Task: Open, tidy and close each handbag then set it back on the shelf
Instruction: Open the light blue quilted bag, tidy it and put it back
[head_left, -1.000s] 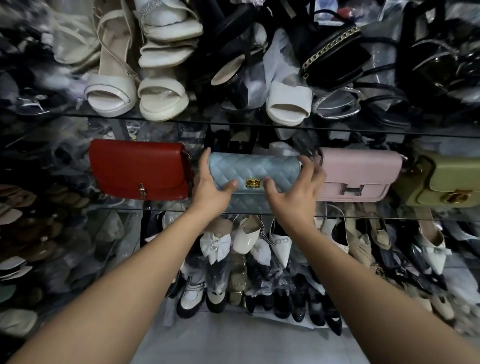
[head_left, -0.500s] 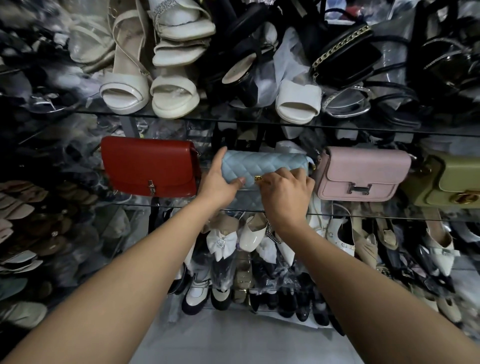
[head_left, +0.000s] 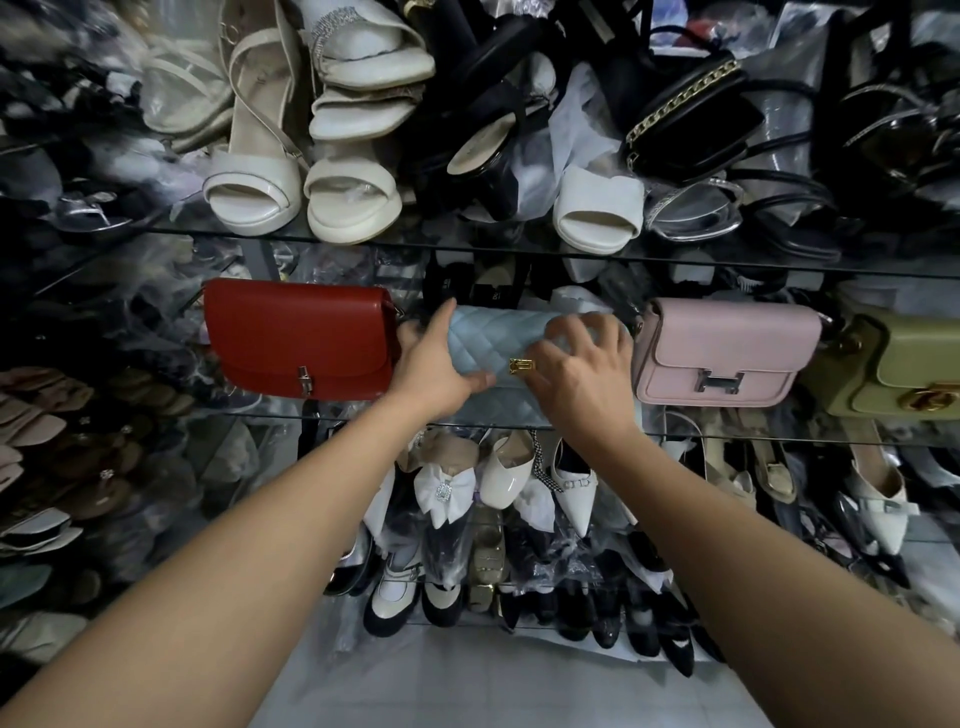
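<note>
A quilted light-blue handbag with a gold clasp stands on the glass shelf, between a red handbag and a pink handbag. My left hand grips its left end, thumb under the flap's lower edge. My right hand lies over the right half of the flap, fingers spread beside the clasp. A green handbag with a gold lock stands at the far right. The blue bag's right end is hidden by my hand.
White and black heeled sandals crowd the glass shelf above. Flats and pumps in plastic wrap fill the shelves below. Stacks of slippers lie to the left. Pale floor shows at the bottom.
My right hand slid from the bag's right end onto the front of the flap by the clasp. The left hand kept its grip. The view shifted down and right slightly.
</note>
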